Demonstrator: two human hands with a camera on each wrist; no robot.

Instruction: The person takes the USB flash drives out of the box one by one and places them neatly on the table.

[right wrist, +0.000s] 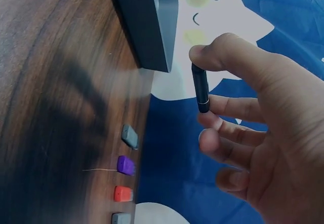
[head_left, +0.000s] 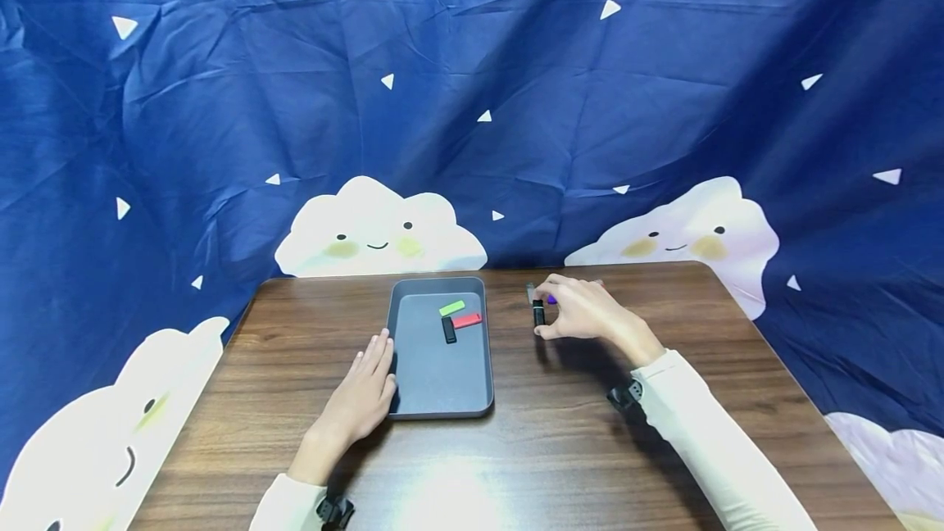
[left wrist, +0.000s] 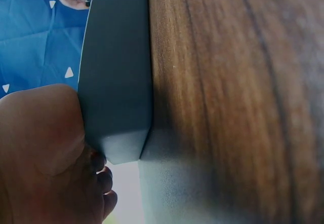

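One small black stick-shaped drive [head_left: 538, 314] stands upright, pinched end to end in the right hand [head_left: 583, 311], just right of the grey plastic tray [head_left: 413, 301], whose near-left wall the flat left hand [head_left: 365, 396] touches.

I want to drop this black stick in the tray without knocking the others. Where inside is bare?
The near half of the grey tray, beside the left hand, is bare. The far half is crowded: green stick, red stick, black stick. The right hand pinches another.
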